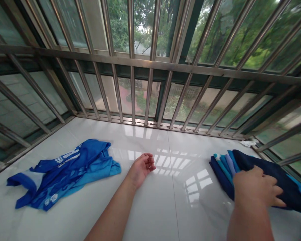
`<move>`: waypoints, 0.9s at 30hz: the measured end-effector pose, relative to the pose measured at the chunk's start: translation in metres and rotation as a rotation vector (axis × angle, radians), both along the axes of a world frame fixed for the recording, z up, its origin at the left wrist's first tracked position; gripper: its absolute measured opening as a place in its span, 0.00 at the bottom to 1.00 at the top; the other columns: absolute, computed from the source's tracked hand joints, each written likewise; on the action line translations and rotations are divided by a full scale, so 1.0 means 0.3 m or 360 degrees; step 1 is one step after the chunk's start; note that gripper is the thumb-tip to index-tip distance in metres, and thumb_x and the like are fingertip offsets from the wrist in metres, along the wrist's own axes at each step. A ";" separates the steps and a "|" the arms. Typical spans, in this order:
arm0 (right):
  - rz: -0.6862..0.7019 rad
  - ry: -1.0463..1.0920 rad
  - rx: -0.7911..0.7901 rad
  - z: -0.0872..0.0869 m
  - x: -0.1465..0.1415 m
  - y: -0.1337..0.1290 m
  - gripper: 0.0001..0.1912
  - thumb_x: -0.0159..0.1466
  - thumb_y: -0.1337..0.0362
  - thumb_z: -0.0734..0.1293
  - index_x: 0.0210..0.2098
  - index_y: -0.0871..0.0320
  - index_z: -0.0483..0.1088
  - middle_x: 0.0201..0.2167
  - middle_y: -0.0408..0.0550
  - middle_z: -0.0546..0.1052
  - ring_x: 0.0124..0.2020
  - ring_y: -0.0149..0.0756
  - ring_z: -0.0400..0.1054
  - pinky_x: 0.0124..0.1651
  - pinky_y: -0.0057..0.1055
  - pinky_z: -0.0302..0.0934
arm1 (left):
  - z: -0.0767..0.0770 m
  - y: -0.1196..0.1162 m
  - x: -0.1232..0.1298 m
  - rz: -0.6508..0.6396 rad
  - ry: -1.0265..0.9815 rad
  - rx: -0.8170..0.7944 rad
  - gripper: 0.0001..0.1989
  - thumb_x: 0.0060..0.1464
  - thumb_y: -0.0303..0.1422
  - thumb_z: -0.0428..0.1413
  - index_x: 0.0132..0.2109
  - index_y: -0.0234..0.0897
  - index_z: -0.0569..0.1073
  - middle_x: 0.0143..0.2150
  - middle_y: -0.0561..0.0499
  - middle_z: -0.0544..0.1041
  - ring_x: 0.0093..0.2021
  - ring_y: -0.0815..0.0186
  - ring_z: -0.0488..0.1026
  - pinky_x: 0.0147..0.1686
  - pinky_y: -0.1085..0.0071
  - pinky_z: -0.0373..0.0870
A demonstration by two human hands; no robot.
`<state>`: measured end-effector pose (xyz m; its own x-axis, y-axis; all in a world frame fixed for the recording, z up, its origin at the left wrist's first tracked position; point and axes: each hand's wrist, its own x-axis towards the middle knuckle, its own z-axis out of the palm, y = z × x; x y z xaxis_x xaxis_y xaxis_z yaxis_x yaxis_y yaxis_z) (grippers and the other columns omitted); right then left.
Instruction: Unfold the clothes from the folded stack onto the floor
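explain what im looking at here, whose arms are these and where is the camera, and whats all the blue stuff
There is no machine here: the arms belong to a person who wears a camera on the head, so the one picture looks forward and down over their own hands. The surface is a glossy white tiled ledge behind a window with metal bars; trees show outside. The left hand rests on the bare tile, fingers loosely curled, holding nothing. To its left lies a crumpled blue shirt with white print. The right hand lies flat on top of a stack of folded blue clothes, pressing or touching it rather than gripping. A small white scrap lies by the bars behind the stack.
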<state>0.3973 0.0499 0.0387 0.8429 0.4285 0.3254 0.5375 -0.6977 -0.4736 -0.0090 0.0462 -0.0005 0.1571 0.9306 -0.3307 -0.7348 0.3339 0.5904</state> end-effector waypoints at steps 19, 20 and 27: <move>0.2215 -0.0117 -0.0460 0.235 -0.817 -0.110 0.10 0.74 0.69 0.61 0.49 0.56 0.74 0.42 0.54 0.79 0.43 0.46 0.74 0.50 0.40 0.64 | -0.022 -0.037 -0.010 -0.0159 -0.0368 0.0258 0.36 0.63 0.63 0.55 0.65 0.42 0.75 0.67 0.39 0.77 0.67 0.44 0.73 0.61 0.49 0.73; 0.2491 -0.0078 -0.0545 0.221 -0.866 -0.131 0.08 0.74 0.68 0.63 0.48 0.55 0.74 0.43 0.51 0.80 0.46 0.46 0.74 0.56 0.42 0.63 | -0.027 -0.040 -0.024 -0.0182 -0.0421 0.0249 0.39 0.62 0.65 0.54 0.63 0.39 0.76 0.65 0.38 0.79 0.68 0.42 0.72 0.63 0.48 0.71; 0.2262 0.0136 0.0147 0.215 -0.800 -0.092 0.11 0.72 0.58 0.69 0.51 0.53 0.75 0.53 0.57 0.77 0.56 0.52 0.71 0.60 0.49 0.66 | 0.020 -0.038 -0.071 -0.0051 -0.0449 0.0033 0.39 0.66 0.65 0.45 0.61 0.37 0.79 0.53 0.42 0.85 0.67 0.45 0.74 0.68 0.52 0.67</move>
